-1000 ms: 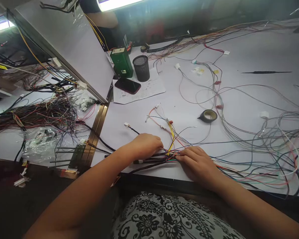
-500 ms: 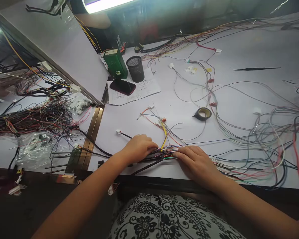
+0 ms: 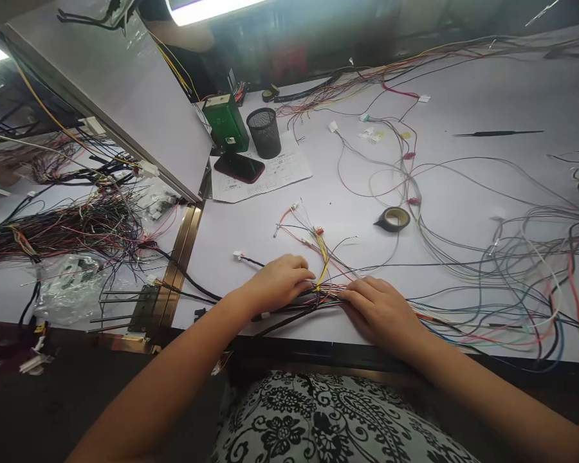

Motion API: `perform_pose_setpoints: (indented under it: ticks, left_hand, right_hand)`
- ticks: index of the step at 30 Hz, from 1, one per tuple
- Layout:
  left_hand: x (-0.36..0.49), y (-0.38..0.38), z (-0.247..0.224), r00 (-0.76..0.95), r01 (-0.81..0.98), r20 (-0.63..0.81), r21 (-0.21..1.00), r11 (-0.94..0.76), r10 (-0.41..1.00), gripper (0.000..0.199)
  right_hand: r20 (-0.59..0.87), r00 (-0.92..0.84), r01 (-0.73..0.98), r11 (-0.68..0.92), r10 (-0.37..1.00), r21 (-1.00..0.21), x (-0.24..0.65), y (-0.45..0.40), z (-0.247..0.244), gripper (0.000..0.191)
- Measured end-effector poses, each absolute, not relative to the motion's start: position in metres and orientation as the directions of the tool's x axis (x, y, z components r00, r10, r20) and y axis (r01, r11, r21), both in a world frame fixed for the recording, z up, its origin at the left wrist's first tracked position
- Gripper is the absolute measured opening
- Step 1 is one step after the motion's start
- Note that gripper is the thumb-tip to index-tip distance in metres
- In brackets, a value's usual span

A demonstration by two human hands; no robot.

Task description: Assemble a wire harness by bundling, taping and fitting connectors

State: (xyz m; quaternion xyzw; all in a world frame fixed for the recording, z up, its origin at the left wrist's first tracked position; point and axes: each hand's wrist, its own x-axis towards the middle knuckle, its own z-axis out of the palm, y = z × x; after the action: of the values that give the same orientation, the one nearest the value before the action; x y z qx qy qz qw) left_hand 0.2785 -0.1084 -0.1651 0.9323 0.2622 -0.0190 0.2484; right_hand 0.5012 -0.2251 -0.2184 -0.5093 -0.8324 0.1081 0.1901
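Observation:
A bundle of many-coloured wires runs along the table's front edge. My left hand is closed round its left part, where black sleeved cables begin. My right hand grips the same bundle a little to the right, fingers curled over it. Between the hands, yellow wires rise from the bundle toward a small orange connector. Beyond my left hand lies a white connector on a short black cable. The fingertips of both hands are partly hidden among the wires.
A roll of black tape lies beyond my right hand. Farther back are a phone on papers, a mesh cup and a green box. Loose wires spread right; an upright panel and a wire heap stand left.
Both hands still hold the bundle. My left hand, the bundle's yellow wires and the white connector have shifted slightly to the right; the orange-wire branch has moved too.

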Motion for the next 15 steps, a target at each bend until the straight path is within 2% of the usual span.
perform_pose_setpoints:
  ticks: [3, 5, 8, 11, 15]
  left_hand:
    - [0.271, -0.124, -0.159, 0.823, 0.547, -0.06, 0.348, -0.761, 0.565, 0.031]
    - [0.266, -0.137, -0.158, 0.8, 0.591, -0.098, 0.293, -0.751, 0.592, 0.033]
    - [0.259, -0.151, -0.164, 0.742, 0.669, -0.189, 0.247, -0.701, 0.643, 0.025]
    - [0.256, -0.151, -0.172, 0.698, 0.716, -0.303, 0.302, -0.629, 0.649, 0.025]
    - [0.257, -0.133, -0.171, 0.669, 0.738, -0.406, 0.458, -0.495, 0.622, 0.029]
  right_hand:
    - [0.205, -0.402, 0.806, 0.451, 0.893, -0.384, 0.503, -0.225, -0.216, 0.016]
    - [0.24, -0.388, 0.804, 0.455, 0.89, -0.384, 0.504, -0.228, -0.213, 0.02]
    - [0.315, -0.373, 0.797, 0.475, 0.873, -0.372, 0.506, -0.237, -0.208, 0.025]
    - [0.296, -0.437, 0.759, 0.525, 0.849, -0.386, 0.504, -0.248, -0.206, 0.022]
    - [0.255, -0.439, 0.791, 0.506, 0.861, -0.344, 0.497, -0.252, -0.211, 0.029]
